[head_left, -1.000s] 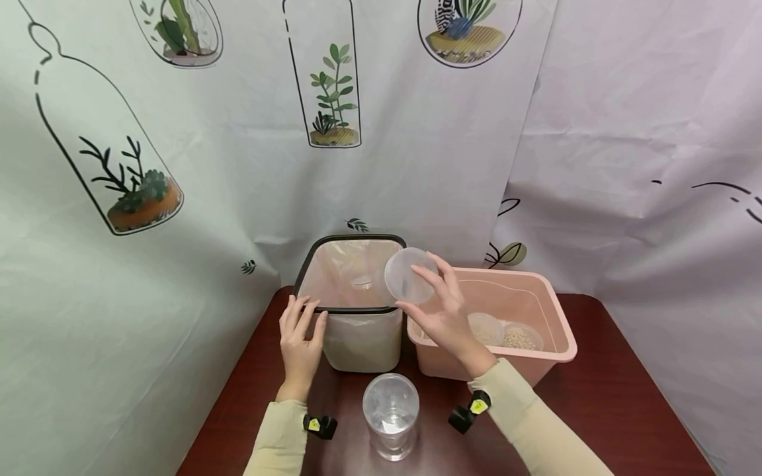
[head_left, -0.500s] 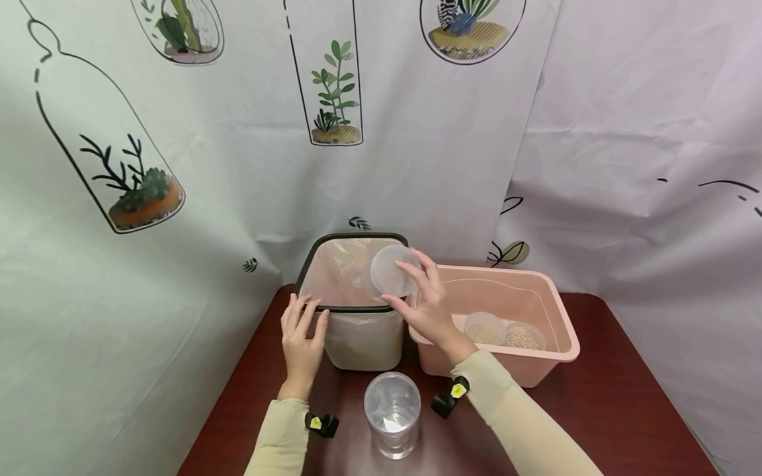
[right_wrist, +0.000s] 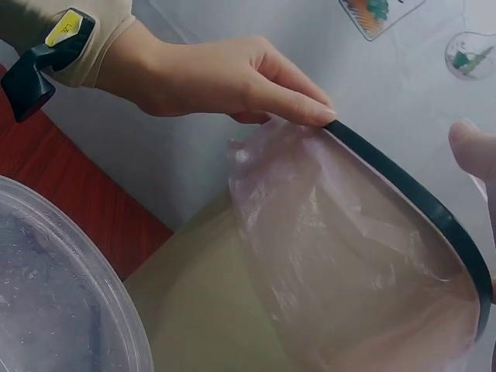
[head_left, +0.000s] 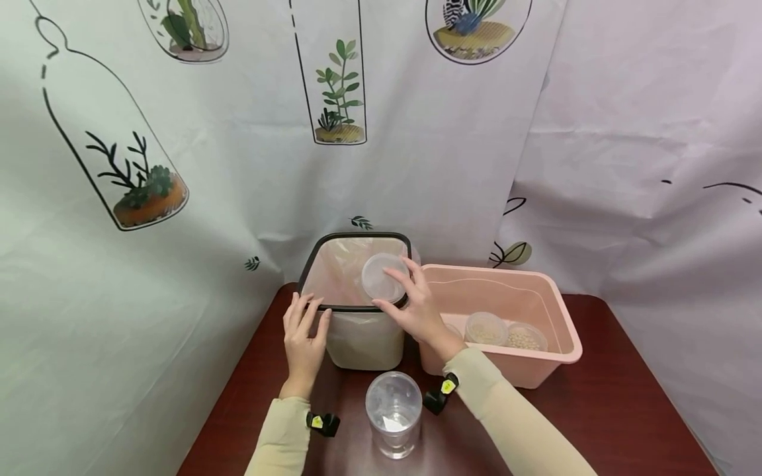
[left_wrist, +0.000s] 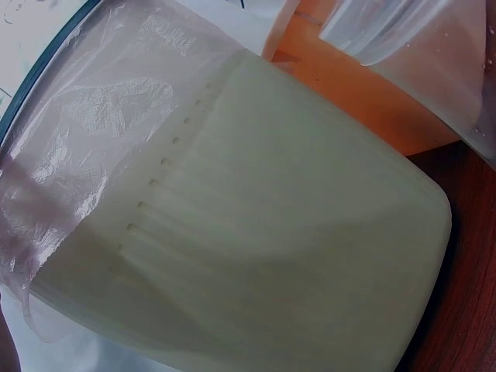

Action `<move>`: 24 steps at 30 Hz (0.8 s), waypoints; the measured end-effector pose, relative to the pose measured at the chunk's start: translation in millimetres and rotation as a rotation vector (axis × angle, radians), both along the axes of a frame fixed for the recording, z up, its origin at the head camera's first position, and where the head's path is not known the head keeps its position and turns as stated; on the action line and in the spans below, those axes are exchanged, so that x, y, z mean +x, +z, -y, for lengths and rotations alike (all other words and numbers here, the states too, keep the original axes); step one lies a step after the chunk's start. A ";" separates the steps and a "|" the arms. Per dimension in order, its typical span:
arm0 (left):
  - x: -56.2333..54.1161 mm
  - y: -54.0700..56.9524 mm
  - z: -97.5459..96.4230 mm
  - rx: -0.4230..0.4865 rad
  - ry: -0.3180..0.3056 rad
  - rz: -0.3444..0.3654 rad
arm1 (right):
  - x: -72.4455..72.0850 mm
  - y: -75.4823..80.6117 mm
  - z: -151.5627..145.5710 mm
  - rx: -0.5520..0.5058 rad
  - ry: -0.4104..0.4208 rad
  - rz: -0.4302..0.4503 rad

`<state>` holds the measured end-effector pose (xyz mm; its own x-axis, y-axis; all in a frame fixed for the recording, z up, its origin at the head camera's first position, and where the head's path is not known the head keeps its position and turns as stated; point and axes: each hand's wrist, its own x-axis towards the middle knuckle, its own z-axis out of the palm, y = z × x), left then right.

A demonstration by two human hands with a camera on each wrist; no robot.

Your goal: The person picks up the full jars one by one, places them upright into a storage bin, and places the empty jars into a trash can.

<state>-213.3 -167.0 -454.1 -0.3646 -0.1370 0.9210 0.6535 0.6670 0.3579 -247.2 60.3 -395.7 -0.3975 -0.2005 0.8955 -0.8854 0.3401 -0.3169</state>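
My left hand [head_left: 305, 340] grips the front left part of the dark rim [head_left: 357, 309] of a bag-lined trash bin [head_left: 366, 347]. In the right wrist view, the left thumb [right_wrist: 306, 108] lies on that rim, over the thin plastic bag [right_wrist: 333, 240]. My right hand [head_left: 417, 307] holds a round translucent plastic lid-like disc [head_left: 379, 274] tilted over the bin's right front corner. One finger crosses the disc's face, and the thumb is at its lower edge. The left wrist view shows the bin's pale side [left_wrist: 287, 225], and neither hand's grip.
A clear plastic jar [head_left: 394, 410] stands on the red-brown table [head_left: 601, 410] in front of the bin. To the right, a pink tub [head_left: 553, 324] holds round clear containers, one with pale beans [head_left: 524, 338]. A patterned cloth [head_left: 417, 185] hangs behind.
My right hand has moved left with the disc, from beside the bin's right edge to over its opening. The left hand stays on the rim. More of the pink tub shows.
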 end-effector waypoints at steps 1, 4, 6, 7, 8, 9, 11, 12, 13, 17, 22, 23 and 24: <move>-0.4 0.1 -0.1 0.000 0.000 0.001 | -0.4 0.0 0.5 0.007 0.000 0.009; -1.3 -0.1 -0.2 -0.001 0.003 0.007 | -1.3 0.7 2.3 0.031 -0.008 0.059; -1.3 -0.3 -0.5 0.001 0.006 0.010 | -1.7 1.5 4.5 0.044 0.004 0.113; -1.0 -0.2 -0.8 0.000 0.009 0.010 | -2.2 1.6 5.6 0.051 0.010 0.140; -0.7 -0.2 -1.1 0.001 0.012 0.009 | -2.7 1.2 6.8 0.062 0.007 0.158; -0.4 -0.3 -1.4 0.002 0.013 0.008 | -3.4 0.7 7.8 0.072 0.009 0.170; 0.8 -0.1 -2.2 0.001 0.014 0.005 | -4.7 -0.6 9.6 0.094 0.007 0.178; 1.1 -0.1 -2.4 -0.001 0.015 0.003 | -5.4 -1.6 10.2 0.106 0.001 0.170; 1.4 0.1 -2.6 -0.002 0.015 0.002 | -6.1 -2.7 10.4 0.117 -0.007 0.159; 1.4 -0.4 -2.5 -0.007 0.012 0.002 | -7.0 -5.8 10.1 0.130 -0.011 0.134; 1.1 -1.0 -1.6 -0.005 0.017 0.003 | -7.2 -5.4 10.1 0.129 0.005 0.128; 1.2 -0.9 -1.4 -0.004 0.017 0.004 | -7.2 -5.2 10.0 0.128 0.010 0.130; 1.2 -0.9 -1.3 -0.003 0.017 0.003 | -7.3 -5.0 10.0 0.125 0.015 0.132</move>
<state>-212.1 -165.7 -455.0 -0.3655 -0.1402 0.9202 0.6408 0.6792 0.3580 -254.5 50.4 -400.8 -0.5064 -0.3139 0.8031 -0.8439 0.3717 -0.3868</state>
